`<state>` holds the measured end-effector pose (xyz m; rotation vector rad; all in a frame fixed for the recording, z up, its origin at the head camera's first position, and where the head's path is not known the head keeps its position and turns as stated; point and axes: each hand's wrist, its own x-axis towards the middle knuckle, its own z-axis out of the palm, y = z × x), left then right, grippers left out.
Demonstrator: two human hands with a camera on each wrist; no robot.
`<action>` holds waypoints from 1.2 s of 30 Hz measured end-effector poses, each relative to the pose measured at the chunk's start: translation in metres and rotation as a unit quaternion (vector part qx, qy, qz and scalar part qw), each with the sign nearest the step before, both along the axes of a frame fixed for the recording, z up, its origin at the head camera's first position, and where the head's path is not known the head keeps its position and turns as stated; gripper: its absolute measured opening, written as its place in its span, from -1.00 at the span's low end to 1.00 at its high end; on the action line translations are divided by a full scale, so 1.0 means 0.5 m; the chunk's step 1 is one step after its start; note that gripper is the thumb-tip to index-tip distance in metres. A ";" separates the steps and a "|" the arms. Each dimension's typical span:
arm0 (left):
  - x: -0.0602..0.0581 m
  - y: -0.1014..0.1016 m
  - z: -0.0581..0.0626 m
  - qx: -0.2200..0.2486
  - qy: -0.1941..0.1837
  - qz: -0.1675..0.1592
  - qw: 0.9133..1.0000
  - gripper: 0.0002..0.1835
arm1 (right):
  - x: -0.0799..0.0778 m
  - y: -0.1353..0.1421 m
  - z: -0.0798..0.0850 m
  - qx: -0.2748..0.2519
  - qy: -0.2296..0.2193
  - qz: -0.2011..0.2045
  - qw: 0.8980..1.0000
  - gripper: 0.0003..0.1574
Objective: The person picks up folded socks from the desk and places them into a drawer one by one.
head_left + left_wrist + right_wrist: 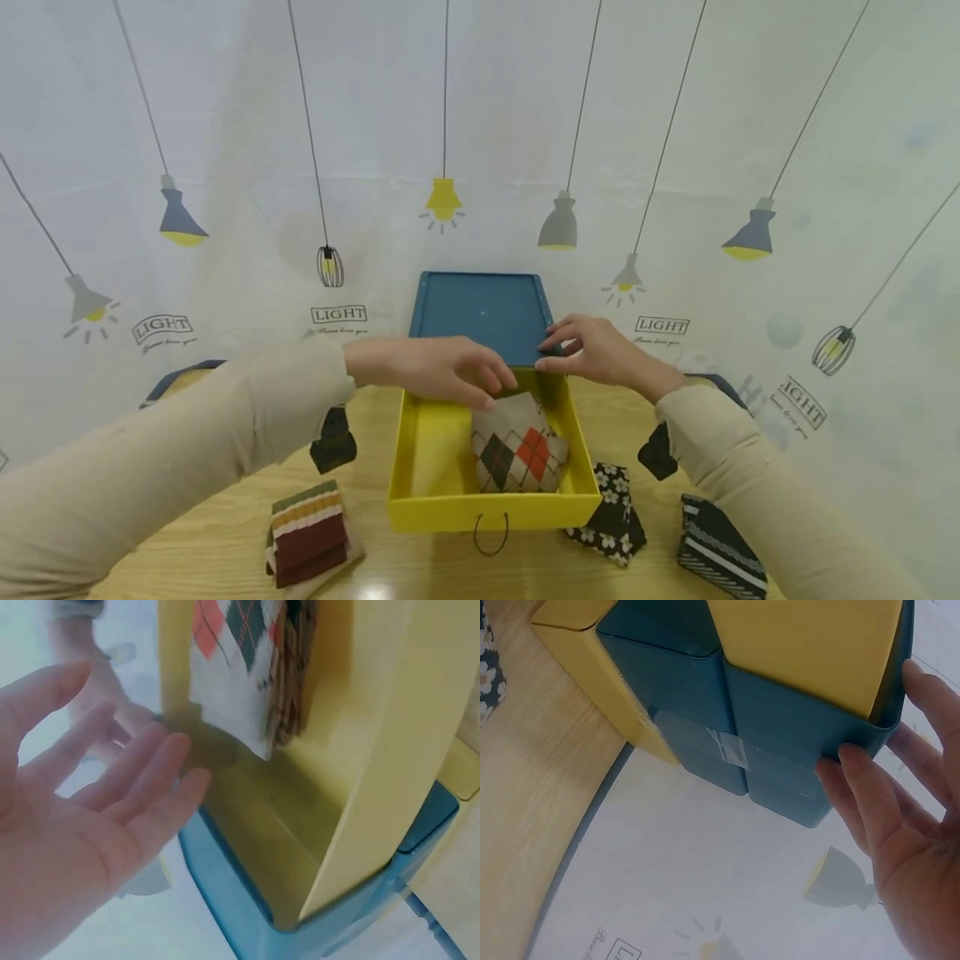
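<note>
A yellow drawer (pixel 431 515) stands pulled out of a blue case (pixel 480 307), with a thin dark loop handle on its front. Inside, on the right side, lies a folded argyle sock (pixel 517 454), beige with red and dark green diamonds. My left hand (pixel 442 371) hovers over the back of the drawer; its fingers (pixel 154 776) are relaxed and hold nothing. With thumb and fingers either side of the corner, my right hand (pixel 596 350) holds the blue case's right front edge. The right wrist view shows a second blue and yellow unit under the open one.
Left of the drawer lies a folded maroon, mustard and green striped piece (pixel 309 537). To the right are black flowered socks (pixel 617 496) and a black-and-white striped piece (pixel 720 550). All rest on a wooden table (pixel 435 571). A lamp-patterned white backdrop (pixel 495 100) stands close behind.
</note>
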<state>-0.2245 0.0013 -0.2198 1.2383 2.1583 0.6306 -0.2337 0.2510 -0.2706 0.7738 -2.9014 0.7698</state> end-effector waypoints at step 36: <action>-0.014 -0.341 -0.304 0.233 -0.112 0.249 0.934 -0.60 | 0.000 -0.002 -0.003 0.009 0.006 -0.011 1.000 -0.60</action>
